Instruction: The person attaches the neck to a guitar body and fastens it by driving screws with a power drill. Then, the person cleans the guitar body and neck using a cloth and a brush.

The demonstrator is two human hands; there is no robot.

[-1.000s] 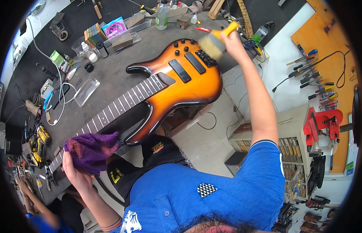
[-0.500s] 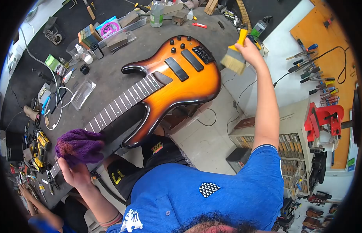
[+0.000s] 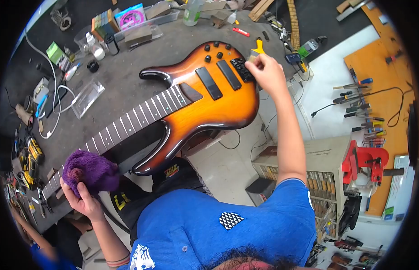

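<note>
A sunburst electric bass lies across the dark workbench, its neck pointing to the lower left. Bunched in my left hand is a purple cloth, held against the fretted neck. My right hand is over the black bridge at the body's end, thumb and fingers drawn together; whatever is between them, if anything, is hidden. Just beyond those fingers is a brush with a yellow handle, its bristles partly covered by the hand. Black knobs and two dark pickups sit on the bass body.
Bottles, boxes and a clear plastic tray are on the workbench. A yellow drill stands at the left, near another person's arm. A red vise and a rack of hand tools are at the right.
My right hand has let go of the brush, now beyond the bass, and moved left onto the bridge. The left hand with the cloth has shifted slightly along with the view.
</note>
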